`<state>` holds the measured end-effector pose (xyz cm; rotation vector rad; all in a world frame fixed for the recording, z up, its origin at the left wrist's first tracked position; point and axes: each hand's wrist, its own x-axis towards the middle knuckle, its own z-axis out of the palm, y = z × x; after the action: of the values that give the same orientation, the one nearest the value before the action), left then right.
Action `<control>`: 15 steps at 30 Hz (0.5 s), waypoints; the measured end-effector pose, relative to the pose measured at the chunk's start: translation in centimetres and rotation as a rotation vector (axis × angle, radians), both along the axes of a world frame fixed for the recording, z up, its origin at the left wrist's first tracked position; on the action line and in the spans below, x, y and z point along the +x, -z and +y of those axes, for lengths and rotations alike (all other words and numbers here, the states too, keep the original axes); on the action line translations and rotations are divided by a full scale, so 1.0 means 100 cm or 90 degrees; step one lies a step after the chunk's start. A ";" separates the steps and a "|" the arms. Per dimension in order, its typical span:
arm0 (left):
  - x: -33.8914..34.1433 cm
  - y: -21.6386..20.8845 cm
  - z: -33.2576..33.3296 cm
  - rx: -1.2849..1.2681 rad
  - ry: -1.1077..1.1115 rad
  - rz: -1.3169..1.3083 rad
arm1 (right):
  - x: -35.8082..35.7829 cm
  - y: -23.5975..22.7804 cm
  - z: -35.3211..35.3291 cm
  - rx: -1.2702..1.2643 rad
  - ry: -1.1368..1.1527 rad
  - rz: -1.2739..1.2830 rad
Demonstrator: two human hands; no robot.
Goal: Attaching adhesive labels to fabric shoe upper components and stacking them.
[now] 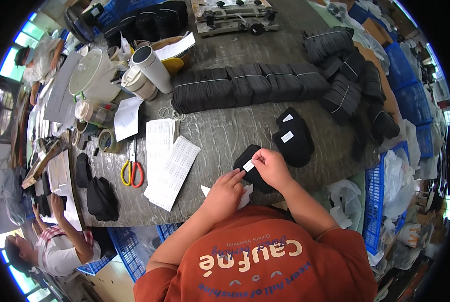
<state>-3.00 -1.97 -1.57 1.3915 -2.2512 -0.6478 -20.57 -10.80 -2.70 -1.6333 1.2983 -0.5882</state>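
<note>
A black padded fabric piece [261,182] lies near the table's front edge, between my hands. My right hand [272,168] is closed in a pinch at a small white label [248,165] on its upper face. My left hand [225,194] has its fingertips against the left side of the black piece. White label paper [246,196] sticks out on both sides of that hand, which is curled over it; the grip itself is hidden. Just beyond, two black pieces [296,146] overlap, each bearing a white label.
Label sheets [172,166] lie left of my hands, beside scissors [132,171] with red and yellow handles. A row of tied black bundles [245,85] crosses the table; more bundles [343,95] pile at right. Cups [152,68] stand far left. Another person [59,246] works at left.
</note>
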 end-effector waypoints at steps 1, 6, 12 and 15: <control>0.000 0.002 0.000 -0.004 0.003 -0.003 | 0.000 0.000 0.000 -0.012 0.004 0.010; -0.001 0.003 0.001 -0.007 0.004 -0.009 | 0.003 0.000 0.001 -0.021 0.007 0.043; -0.004 -0.001 -0.002 -0.007 0.018 -0.047 | 0.001 0.007 0.001 -0.076 0.001 0.055; -0.004 0.001 -0.002 -0.014 0.037 -0.102 | 0.001 0.007 0.001 -0.054 -0.002 0.045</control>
<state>-3.41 -2.16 -1.69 1.4172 -2.4244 -0.5457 -20.48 -10.74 -3.45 -1.7394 1.3382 -0.5952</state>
